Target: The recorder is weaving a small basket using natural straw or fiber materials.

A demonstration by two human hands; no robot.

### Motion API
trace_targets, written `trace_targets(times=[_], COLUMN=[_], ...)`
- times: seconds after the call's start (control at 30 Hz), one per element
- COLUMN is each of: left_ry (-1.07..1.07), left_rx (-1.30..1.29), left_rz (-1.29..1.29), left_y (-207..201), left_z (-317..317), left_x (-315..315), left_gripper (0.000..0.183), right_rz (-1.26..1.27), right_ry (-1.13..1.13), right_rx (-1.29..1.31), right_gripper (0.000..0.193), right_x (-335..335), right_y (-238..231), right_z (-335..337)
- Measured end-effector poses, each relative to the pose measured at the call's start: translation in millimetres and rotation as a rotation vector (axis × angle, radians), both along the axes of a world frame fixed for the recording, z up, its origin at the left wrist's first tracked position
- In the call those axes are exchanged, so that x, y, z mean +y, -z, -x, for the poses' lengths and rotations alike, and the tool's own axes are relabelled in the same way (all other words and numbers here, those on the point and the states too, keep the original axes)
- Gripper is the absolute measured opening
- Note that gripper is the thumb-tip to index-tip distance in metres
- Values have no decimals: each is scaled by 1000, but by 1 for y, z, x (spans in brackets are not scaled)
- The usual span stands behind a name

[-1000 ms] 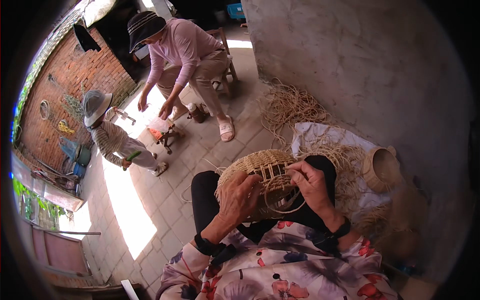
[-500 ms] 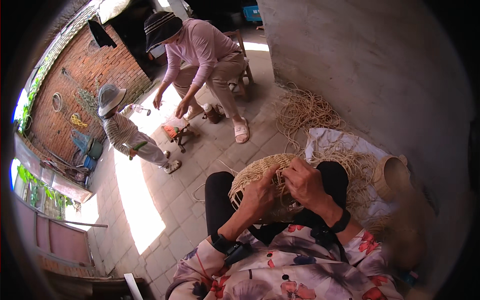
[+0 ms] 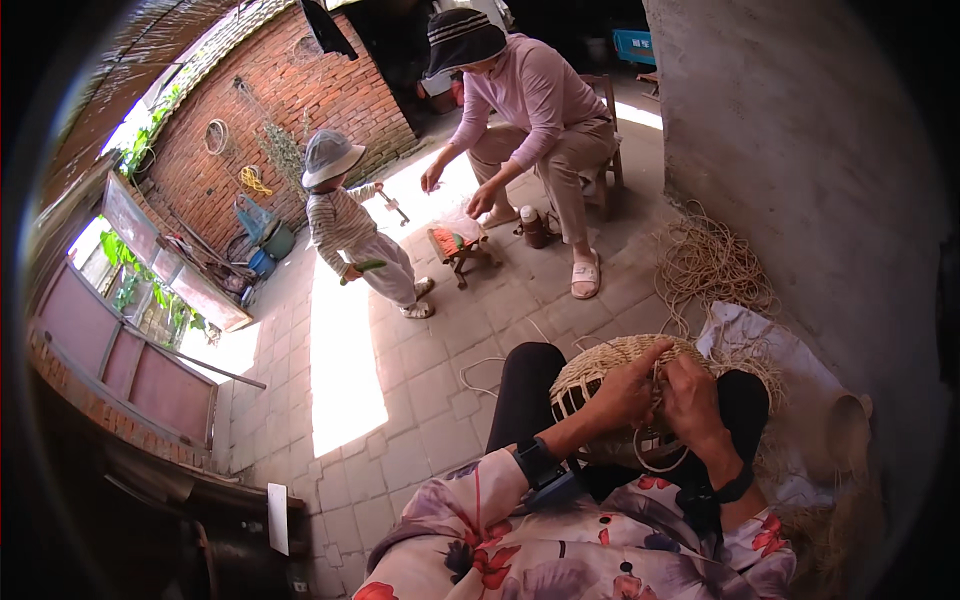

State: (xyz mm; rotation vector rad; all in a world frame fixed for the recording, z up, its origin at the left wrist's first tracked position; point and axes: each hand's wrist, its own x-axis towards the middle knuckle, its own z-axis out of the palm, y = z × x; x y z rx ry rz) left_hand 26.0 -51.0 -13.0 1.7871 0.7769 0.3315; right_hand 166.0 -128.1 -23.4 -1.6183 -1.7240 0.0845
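A partly woven straw basket (image 3: pixel 600 366) rests on my lap between my knees, its tight weave on top and dark open gaps between the stakes lower down. My left hand (image 3: pixel 628 393) grips its near side, the index finger stretched over the weave. Close beside it, my right hand (image 3: pixel 692 402) has its fingers pinched together at the basket's edge. A loop of straw cord (image 3: pixel 662 468) hangs below the two hands. What exactly lies between the right fingertips is hidden, though the cord appears to run into them.
Loose straw cord (image 3: pixel 715 262) lies heaped by the wall at right, near a white cloth (image 3: pixel 765 340) and a round woven container (image 3: pixel 835 430). Ahead, a seated person (image 3: pixel 535 110) leans over a small stool (image 3: pixel 458 243); a child (image 3: pixel 350 225) stands beside it holding a green object.
My view has swung left, so the scene sits further right. Both hands stay at the basket, and a cord loop now shows below them. The seated person's hands have shifted slightly over the stool.
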Motion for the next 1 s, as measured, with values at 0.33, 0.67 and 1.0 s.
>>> trace_targets(times=[0.33, 0.67, 1.0], left_ry=[-291, -234, -254], left_rx=[-140, -325, -283], left_rz=[-380, 356, 296], left_y=[21, 18, 11], left_z=[-3, 6, 8], left_x=[-11, 1, 0], left_gripper=[56, 63, 59], right_rz=[-171, -6, 126], right_ry=[-40, -217, -396], right_rx=[-64, -583, -993], right_gripper=[7, 8, 8], right_x=[-3, 1, 6], right_y=[-15, -24, -51], right_z=[4, 3, 8])
